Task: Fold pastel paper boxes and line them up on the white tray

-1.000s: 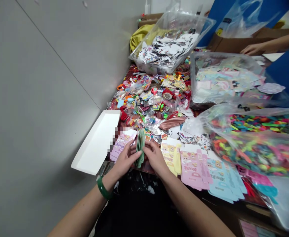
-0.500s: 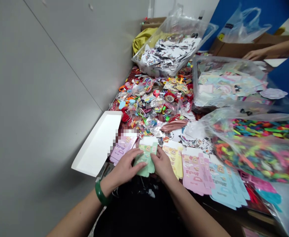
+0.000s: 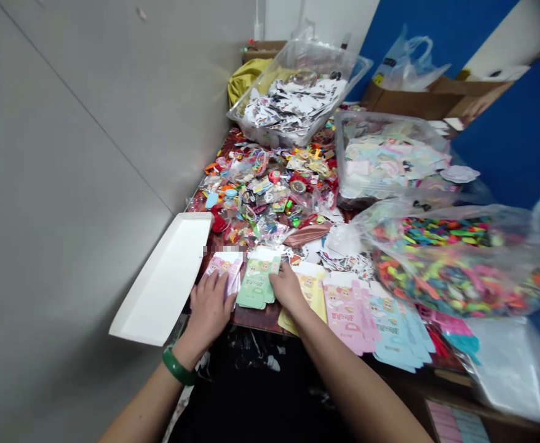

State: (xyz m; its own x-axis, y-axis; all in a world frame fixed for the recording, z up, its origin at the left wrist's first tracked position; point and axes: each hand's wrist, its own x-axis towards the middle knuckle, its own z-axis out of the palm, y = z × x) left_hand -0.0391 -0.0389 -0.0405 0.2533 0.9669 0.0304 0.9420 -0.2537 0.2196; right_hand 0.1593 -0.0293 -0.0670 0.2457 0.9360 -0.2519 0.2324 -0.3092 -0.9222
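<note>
Smooth grey wall (image 3: 58, 203) fills left side, thin dark diagonal seam (image 3: 85, 109) across it. Plain white wall (image 3: 329, 18) at back, flat blue panel (image 3: 519, 135) right. Glossy dark-red table (image 3: 246, 317) alongside grey wall.

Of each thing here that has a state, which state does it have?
Purple cartons: flat, partly hidden.
Left hand: spread over them.
Green cartons: flat, stacked.
Right hand: at their right edge.
Blue cartons: flat, overlapping.
White tray: open.
Back bin: lidless, filled.
Cardboard box: open.
</note>
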